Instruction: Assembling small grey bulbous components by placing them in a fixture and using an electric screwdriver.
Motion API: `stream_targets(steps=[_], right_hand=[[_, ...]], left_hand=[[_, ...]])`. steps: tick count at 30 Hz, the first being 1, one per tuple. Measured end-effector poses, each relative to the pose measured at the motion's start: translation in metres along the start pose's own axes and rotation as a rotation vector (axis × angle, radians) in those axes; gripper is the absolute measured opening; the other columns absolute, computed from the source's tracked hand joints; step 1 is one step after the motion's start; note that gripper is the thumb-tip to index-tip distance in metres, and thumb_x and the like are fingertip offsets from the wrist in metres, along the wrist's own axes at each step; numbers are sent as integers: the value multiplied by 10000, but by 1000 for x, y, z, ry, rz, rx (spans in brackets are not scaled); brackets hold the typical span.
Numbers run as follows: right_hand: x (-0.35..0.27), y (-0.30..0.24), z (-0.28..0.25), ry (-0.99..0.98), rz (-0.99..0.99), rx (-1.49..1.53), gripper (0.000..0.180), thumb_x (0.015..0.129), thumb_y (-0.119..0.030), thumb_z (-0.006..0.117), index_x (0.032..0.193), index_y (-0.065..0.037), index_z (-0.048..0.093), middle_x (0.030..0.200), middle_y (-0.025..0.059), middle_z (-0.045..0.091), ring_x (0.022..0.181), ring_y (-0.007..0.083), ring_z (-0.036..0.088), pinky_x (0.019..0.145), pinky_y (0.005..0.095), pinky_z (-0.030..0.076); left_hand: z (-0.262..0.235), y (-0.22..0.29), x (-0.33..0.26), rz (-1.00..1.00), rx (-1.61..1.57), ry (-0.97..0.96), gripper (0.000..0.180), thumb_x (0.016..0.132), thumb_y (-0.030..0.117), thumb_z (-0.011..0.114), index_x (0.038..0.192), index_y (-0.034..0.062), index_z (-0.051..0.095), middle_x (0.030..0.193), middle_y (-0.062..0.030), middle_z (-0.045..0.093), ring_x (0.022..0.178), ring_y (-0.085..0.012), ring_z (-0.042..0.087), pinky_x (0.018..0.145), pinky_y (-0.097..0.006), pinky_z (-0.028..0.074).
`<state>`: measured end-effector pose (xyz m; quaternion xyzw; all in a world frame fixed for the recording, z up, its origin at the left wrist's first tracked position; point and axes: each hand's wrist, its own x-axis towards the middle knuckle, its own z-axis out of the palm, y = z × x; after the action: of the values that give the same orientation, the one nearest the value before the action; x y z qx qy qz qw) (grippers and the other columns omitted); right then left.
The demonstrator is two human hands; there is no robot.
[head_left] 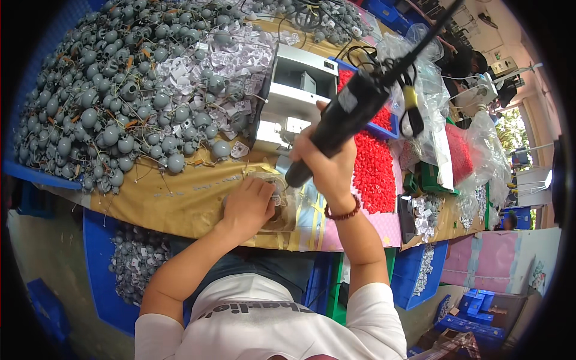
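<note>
The right hand [327, 157] is wrapping closed around a black powered screwdriver [351, 108], its tip pointing down just beside the left hand [249, 204]; the left hand is pressing flat on a small grey part [277, 207] against the tan work surface [174, 201], fingers together over it, though whether they are pinching it I cannot tell; the part is lying directly under the tool tip, touching the left fingertips. Beyond the grip, a heap of grey round parts [120, 90] is spreading across the bench; to the right of the tool, red pieces [372, 168] are lying loose. Judged risks: the tip is working very near the left fingers, so a slip could strike them; the part could twist under light hold; the tool's cable [420, 45] could snag the plastic bags [429, 90].
</note>
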<state>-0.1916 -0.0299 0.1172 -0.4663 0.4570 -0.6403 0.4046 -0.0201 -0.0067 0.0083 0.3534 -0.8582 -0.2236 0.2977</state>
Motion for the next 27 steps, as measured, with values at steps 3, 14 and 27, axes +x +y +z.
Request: stream_targets(steps=[3, 14, 27], right_hand=[[-23, 2, 1, -24, -65, -92, 654, 838, 105, 707, 1422, 68, 415, 849, 35, 657, 744, 97, 633, 687, 267, 524], [-40, 19, -1, -148, -236, -169, 713, 808, 145, 670, 1436, -4, 368, 842, 88, 642, 719, 139, 631, 674, 273, 519], [-60, 44, -14, -328, -357, -167, 700, 868, 90, 636, 1468, -96, 328, 821, 85, 607, 707, 160, 610, 669, 292, 519]], left_hand=[[0, 0, 1, 6, 22, 18, 329, 741, 115, 747, 1049, 70, 641, 963, -92, 620, 965, -308, 611, 761, -424, 545], [4, -1, 0, 5, 47, 41, 319, 728, 113, 743, 1026, 93, 632, 948, -70, 610, 953, -287, 616, 721, -422, 551], [-4, 0, 4, -17, -28, -2, 322, 714, 78, 734, 998, 92, 583, 964, -86, 596, 958, -318, 591, 767, -436, 527]])
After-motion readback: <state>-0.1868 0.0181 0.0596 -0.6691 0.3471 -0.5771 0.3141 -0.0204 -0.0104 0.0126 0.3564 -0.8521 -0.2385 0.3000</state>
